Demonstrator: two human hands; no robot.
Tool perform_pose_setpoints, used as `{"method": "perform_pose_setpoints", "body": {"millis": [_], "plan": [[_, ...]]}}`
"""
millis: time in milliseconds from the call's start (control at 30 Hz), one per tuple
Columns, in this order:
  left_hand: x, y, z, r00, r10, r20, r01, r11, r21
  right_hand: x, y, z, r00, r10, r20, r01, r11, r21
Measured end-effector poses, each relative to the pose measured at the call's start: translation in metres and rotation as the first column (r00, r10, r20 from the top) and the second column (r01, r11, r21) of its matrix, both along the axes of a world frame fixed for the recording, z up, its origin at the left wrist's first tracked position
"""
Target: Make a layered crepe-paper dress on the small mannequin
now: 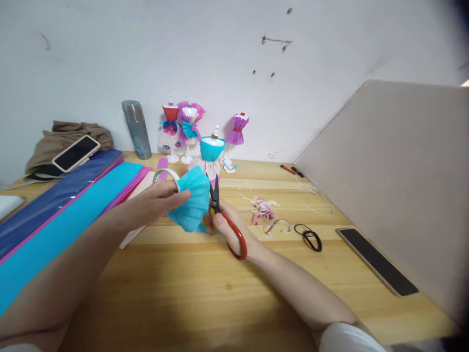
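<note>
My left hand (pixel 164 199) is closed on a gathered piece of turquoise crepe paper (pixel 196 198), spread like a fan between thumb and fingers. A white ring (pixel 169 171), like a tape roll, rises behind that hand; whether it is held too I cannot tell. My right hand (pixel 230 227) is closed around scissors (pixel 219 205) with red handles and dark blades. The blades point up and away, slightly parted, just right of the paper's edge. Something yellow (pixel 212 219) shows by the right fingers. Beyond my hands stands a mini dress form (pixel 212 149) in a turquoise top and pale skirt.
Several dressed mini forms (pixel 189 129) and a steel flask (pixel 137 129) stand by the wall. Folded coloured paper (pixel 73 208), a phone (pixel 76 152) and brown cloth (pixel 68 132) lie left. Paper scraps (pixel 264 210), black hair ties (pixel 311 239) and a dark flat device (pixel 375 261) lie right.
</note>
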State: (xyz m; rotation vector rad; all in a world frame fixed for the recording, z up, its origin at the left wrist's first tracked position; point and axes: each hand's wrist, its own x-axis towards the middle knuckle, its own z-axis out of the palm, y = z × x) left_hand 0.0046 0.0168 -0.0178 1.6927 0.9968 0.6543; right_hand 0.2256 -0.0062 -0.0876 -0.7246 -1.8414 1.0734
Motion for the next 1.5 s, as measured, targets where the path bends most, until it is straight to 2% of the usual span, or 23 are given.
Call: {"method": "perform_pose_setpoints", "body": {"millis": [100, 300, 500, 633, 767, 1333, 1500], "plan": [[0.002, 0.000, 0.000, 1.000, 0.001, 0.014, 0.000, 1.000, -0.023, -0.001, 0.000, 0.004, 1.000, -0.003, 0.019, 0.003, 1.000, 0.022], [0.006, 0.002, -0.002, 1.000, 0.015, 0.007, -0.015, 1.000, 0.011, -0.001, -0.002, 0.005, 0.999, -0.024, 0.038, 0.024, 1.000, 0.012], [0.012, -0.004, 0.007, 0.993, 0.074, -0.091, -0.068, 0.995, 0.073, -0.002, -0.002, 0.005, 0.997, -0.055, 0.052, 0.055, 0.998, 0.004], [0.013, -0.005, 0.009, 0.996, 0.064, -0.068, -0.061, 0.997, 0.056, -0.002, -0.002, 0.003, 0.997, -0.066, 0.045, 0.066, 0.998, 0.001], [0.012, -0.005, 0.008, 0.998, 0.058, -0.029, -0.058, 0.998, 0.026, -0.002, -0.002, 0.003, 0.997, -0.065, 0.045, 0.064, 0.998, 0.008], [0.012, -0.004, 0.006, 0.993, 0.056, -0.108, -0.046, 0.995, 0.094, -0.002, -0.001, 0.000, 0.998, -0.042, 0.043, 0.044, 0.998, -0.034], [0.010, -0.001, 0.002, 0.997, 0.047, -0.066, -0.040, 0.994, 0.106, -0.002, -0.001, 0.001, 0.999, -0.027, 0.030, 0.028, 0.999, -0.025]]}}
